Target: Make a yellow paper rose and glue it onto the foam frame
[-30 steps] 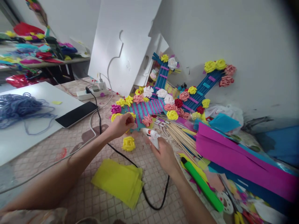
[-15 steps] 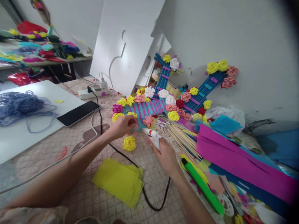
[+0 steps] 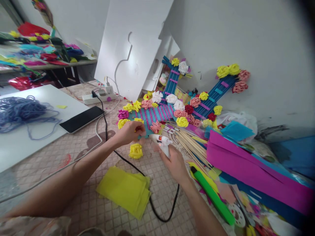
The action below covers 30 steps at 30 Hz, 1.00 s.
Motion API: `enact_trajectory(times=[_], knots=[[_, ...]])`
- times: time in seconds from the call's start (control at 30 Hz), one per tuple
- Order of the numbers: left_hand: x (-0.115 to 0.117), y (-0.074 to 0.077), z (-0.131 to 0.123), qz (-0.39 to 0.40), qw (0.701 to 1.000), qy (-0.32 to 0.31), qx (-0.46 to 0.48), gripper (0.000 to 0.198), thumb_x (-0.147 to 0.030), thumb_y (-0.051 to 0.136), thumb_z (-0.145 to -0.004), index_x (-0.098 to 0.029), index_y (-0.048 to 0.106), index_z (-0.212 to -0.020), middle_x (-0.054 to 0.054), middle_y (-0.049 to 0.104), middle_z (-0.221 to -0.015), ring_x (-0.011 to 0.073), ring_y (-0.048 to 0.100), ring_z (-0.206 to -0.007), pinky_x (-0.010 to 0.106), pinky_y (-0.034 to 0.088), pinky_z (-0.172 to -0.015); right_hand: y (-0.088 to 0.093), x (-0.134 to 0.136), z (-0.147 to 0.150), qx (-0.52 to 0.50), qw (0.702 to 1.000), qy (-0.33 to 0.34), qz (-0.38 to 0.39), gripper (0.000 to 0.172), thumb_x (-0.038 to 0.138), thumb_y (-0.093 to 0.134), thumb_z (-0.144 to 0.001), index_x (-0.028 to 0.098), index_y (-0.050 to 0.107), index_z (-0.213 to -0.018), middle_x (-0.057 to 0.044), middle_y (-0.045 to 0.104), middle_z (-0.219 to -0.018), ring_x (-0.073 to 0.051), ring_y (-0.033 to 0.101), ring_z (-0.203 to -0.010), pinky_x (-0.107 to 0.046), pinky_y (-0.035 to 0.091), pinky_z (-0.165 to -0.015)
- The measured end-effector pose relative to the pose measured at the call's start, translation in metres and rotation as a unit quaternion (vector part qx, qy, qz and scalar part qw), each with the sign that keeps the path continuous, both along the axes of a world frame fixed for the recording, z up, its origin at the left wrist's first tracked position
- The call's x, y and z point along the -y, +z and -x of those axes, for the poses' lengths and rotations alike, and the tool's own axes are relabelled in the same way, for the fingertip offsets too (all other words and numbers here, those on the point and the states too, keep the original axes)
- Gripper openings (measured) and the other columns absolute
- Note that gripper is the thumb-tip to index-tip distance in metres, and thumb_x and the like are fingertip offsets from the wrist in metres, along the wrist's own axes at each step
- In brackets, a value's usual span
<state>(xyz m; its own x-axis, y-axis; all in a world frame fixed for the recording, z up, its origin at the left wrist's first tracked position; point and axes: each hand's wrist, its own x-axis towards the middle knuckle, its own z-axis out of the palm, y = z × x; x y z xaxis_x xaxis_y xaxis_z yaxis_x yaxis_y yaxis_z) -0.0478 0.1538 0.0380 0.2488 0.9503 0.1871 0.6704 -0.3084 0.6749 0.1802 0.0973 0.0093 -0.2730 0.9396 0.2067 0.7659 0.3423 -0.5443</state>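
Note:
My right hand (image 3: 173, 162) is wrapped round a white glue gun (image 3: 162, 142), its nozzle pointing left at the lower edge of a blue guitar-shaped piece (image 3: 154, 114). Magenta strips cross that piece, and paper flowers in yellow, pink and white line its rim. At the same lower edge is my left hand (image 3: 131, 132), fingers pinched together close to the nozzle; whatever they hold is too small to make out. A loose yellow paper flower (image 3: 136, 151) lies on the table just below my left hand. Yellow paper sheets (image 3: 124, 190) lie nearer to me.
A black cable (image 3: 130, 163) loops between my arms. To the left are a phone (image 3: 82, 119), a power strip (image 3: 99, 97) and blue yarn (image 3: 22, 111) on a white board. Wooden sticks (image 3: 192, 144), magenta paper (image 3: 246, 167) and a green tube (image 3: 214, 198) lie right.
The view has shifted very slightly. Both hands stay nearly in place, the glue gun still in my right hand.

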Motion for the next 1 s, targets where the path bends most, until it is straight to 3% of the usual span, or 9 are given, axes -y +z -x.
enact_trajectory(times=[0.23,0.73,1.0], knots=[[-0.002,0.001,-0.001,0.002,1.0,0.01,-0.007,0.02,-0.011,0.048,-0.069,-0.017,0.066,-0.076,0.001,0.071,-0.075,0.013,0.063,-0.067,0.02,0.044,-0.06,0.002,0.0,0.005,0.019,1.0,-0.009,-0.004,0.028,0.04,0.04,-0.092,0.016,0.055,-0.09,-0.01,0.064,-0.083,-0.023,0.061,-0.079,-0.03,0.042,-0.067],[-0.003,-0.003,0.0,0.014,1.0,0.004,-0.012,0.016,-0.018,0.052,-0.071,-0.017,0.067,-0.075,0.001,0.069,-0.071,0.0131,0.061,-0.064,0.02,0.042,-0.057,0.004,0.001,0.003,0.049,0.999,-0.015,-0.004,0.025,0.036,0.043,-0.09,0.016,0.057,-0.093,-0.011,0.066,-0.087,-0.025,0.062,-0.081,-0.03,0.042,-0.066],[-0.004,-0.003,-0.001,0.014,1.0,0.006,0.004,0.018,-0.016,0.049,-0.071,-0.017,0.065,-0.08,0.001,0.069,-0.076,0.0127,0.062,-0.068,0.02,0.044,-0.061,0.004,-0.002,-0.008,-0.04,0.999,0.009,0.024,0.021,0.032,0.049,-0.085,0.017,0.062,-0.094,-0.008,0.067,-0.085,-0.022,0.061,-0.079,-0.029,0.043,-0.069]])
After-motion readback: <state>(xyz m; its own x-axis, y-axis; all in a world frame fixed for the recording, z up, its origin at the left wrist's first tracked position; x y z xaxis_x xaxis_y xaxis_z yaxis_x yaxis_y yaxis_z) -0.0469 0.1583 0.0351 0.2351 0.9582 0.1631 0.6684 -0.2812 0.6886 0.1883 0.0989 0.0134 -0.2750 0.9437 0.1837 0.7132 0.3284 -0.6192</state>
